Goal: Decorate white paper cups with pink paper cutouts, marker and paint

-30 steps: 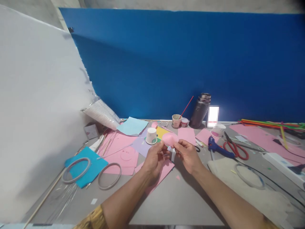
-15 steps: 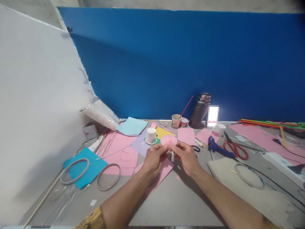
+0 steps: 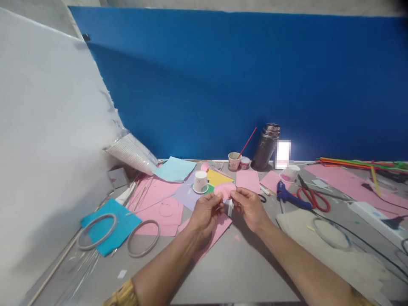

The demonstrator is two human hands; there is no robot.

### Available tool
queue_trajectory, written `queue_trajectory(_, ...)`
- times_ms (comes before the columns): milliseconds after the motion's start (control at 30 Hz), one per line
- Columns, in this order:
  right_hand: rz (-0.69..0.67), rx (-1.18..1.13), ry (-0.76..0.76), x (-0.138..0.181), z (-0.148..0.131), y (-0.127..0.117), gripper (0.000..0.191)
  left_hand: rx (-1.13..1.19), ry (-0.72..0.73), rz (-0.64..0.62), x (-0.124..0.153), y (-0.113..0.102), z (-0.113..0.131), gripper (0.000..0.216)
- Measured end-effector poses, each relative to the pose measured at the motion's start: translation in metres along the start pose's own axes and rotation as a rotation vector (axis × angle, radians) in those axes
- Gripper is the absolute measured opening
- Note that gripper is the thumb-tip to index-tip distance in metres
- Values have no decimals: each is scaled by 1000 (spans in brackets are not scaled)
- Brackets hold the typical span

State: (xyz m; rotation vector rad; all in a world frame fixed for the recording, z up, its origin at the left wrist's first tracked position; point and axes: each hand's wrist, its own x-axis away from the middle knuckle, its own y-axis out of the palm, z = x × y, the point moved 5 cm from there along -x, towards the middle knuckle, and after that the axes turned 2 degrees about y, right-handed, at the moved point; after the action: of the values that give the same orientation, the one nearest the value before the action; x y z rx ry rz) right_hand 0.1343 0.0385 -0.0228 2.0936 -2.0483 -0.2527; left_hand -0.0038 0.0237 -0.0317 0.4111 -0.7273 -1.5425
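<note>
A small round pink paper piece (image 3: 224, 189) is held up above the table between both hands. My left hand (image 3: 205, 211) pinches its left edge and my right hand (image 3: 249, 207) pinches its right edge. The fingers of both are closed on it. Under the hands lies a pink paper sheet (image 3: 213, 231), and something small and white (image 3: 230, 207) shows between them. A white paper cup (image 3: 200, 182) stands upside down just beyond the left hand.
Pink sheets (image 3: 161, 204), a blue sheet (image 3: 106, 221) and two grey rings (image 3: 143, 238) lie at left. A blue glue gun (image 3: 288, 196), red scissors (image 3: 314, 199), a dark flask (image 3: 265, 146) and a cup with a red stick (image 3: 235, 160) are at right and back. A white board (image 3: 47, 148) leans at left.
The pink piece has dropped slightly and looks more folded between the fingers. The view has shifted a little; both hands stay close together.
</note>
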Motion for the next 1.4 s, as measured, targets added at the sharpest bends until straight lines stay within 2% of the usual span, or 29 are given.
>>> queue_trajectory(233,29,71,-48,2,6,3,40,104,-30,77,2,0,-1,37)
queue_trajectory(467,22,85,-17,4,12,5,39,100,-14,76,1,1,-2,43)
queue_trajectory(633,-72,62,-13,5,9,11,39,44,38,60,0,-1,0,48)
queue_trajectory(700,-71,86,-21,6,8,12,40,11,58,51,0,-1,1,48)
queue_trajectory(1033,-15,159,-31,5,10,8,43,-20,45,26,5,6,2,47)
queue_trajectory(1400,-85,238,-56,7,-4,7,38,-57,89,15,-1,1,-2,37)
